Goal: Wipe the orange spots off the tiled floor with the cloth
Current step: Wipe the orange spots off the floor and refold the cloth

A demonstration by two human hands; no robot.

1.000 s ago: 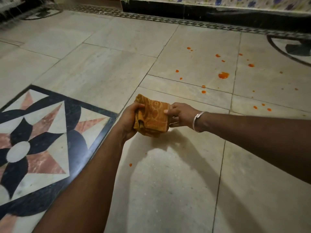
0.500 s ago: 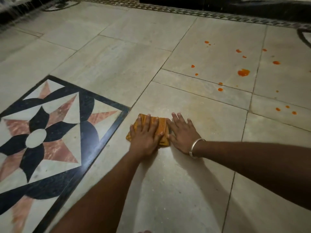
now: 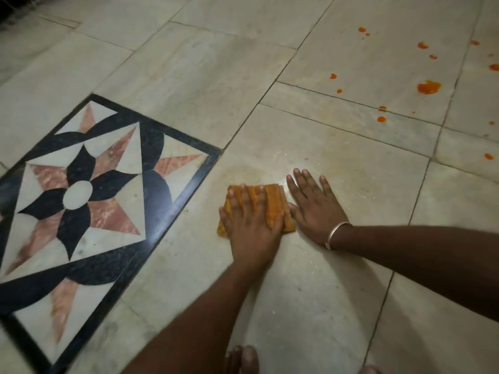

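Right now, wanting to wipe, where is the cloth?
Head view, lower centre: the cloth lies flat on the floor under the left hand, right of the star inlay, with the right hand beside it.

Left hand (image 3: 252,225) pressing cloth (image 3: 276,197), orange spots (image 3: 428,87) beyond

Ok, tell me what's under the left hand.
The left hand presses with straight fingers on the folded orange cloth, which lies on the tiled floor; the cloth's far and right edges stick out. Whatever is beneath the cloth is covered.
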